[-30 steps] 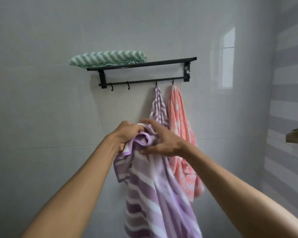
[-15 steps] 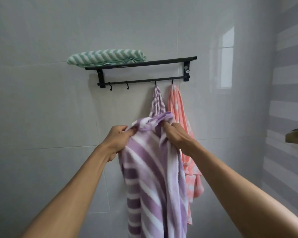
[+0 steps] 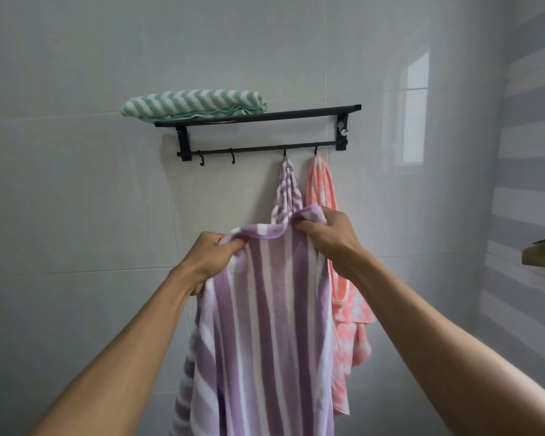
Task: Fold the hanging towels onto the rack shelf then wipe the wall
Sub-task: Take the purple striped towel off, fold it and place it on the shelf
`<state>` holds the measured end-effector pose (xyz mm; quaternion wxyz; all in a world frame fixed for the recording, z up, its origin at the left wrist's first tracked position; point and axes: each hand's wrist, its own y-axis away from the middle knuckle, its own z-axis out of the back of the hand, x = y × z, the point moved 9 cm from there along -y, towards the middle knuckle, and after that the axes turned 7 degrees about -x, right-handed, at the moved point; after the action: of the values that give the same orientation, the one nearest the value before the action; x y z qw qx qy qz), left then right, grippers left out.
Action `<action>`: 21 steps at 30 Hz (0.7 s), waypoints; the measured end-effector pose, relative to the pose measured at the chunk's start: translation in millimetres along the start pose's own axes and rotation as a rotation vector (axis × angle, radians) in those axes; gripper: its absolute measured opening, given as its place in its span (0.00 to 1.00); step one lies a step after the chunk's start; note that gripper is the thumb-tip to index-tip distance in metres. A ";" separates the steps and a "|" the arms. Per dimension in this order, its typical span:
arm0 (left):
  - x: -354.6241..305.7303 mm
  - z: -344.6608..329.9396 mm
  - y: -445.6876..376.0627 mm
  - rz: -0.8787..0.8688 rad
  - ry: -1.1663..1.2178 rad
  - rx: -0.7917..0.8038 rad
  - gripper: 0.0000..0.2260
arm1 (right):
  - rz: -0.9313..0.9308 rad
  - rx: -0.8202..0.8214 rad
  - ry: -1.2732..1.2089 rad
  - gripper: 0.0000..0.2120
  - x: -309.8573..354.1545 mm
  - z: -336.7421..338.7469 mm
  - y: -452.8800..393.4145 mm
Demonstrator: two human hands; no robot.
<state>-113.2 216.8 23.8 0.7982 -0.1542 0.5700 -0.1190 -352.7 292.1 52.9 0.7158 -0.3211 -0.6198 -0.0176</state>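
Soft, even daylight fills the view. A window's bright reflection glares on the glossy wall (image 3: 416,111) at the right. The rack (image 3: 258,116) casts a faint shadow below itself. Focus is sharp at the centre; the forearms blur toward the lower corners, and wide-angle distortion bends the tile lines.

Pretty clearly a home bathroom. Glossy grey wall tiles (image 3: 76,199) are seen all around, a black towel rack (image 3: 258,116) is mounted on the far wall, with a folded green towel (image 3: 192,103) on its shelf and striped towels hung from hooks below.
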 end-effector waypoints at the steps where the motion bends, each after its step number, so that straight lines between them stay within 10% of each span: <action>1: 1.0 3.2 -0.5 0.003 -0.018 -0.026 0.24 | -0.009 0.006 -0.032 0.05 -0.1 -0.3 -1.4; 8: 13.0 2.5 -2.2 0.020 0.015 0.151 0.35 | 0.006 0.022 0.098 0.03 -3.5 4.1 -9.3; 16: 12.5 14.4 -2.2 0.071 0.045 0.082 0.17 | -0.033 0.011 0.127 0.07 -0.1 22.1 -9.0; 21: 5.5 17.8 1.0 0.013 0.001 0.097 0.28 | 0.033 0.100 0.055 0.17 7.9 13.5 -7.5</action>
<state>-94.6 217.7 24.0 0.8053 -0.1116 0.5649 -0.1411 -365.9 295.6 63.6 0.7480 -0.2945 -0.5946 0.0161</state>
